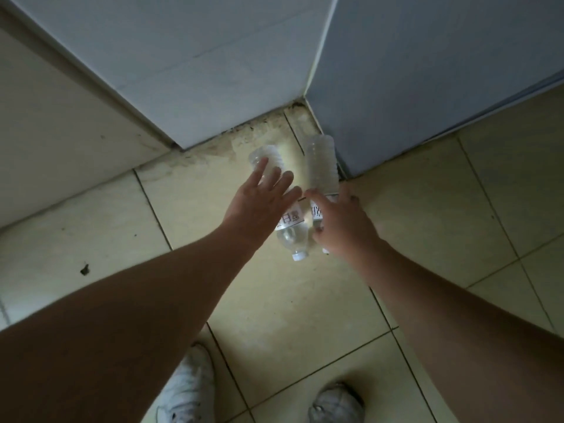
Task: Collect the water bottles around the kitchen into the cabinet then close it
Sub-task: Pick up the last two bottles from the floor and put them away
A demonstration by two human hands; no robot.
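Two clear water bottles lie side by side on the tiled floor in a corner, caps pointing toward me. My left hand reaches over the left water bottle with its fingers straight and spread, covering the bottle's middle. My right hand is on the lower half of the right water bottle, with thumb and index finger curled round its white label. The right bottle's cap is mostly hidden under that hand.
Two pale blue-grey panels meet in the corner just behind the bottles. A cream wall or door stands to the left. My white shoes stand on the beige floor tiles below.
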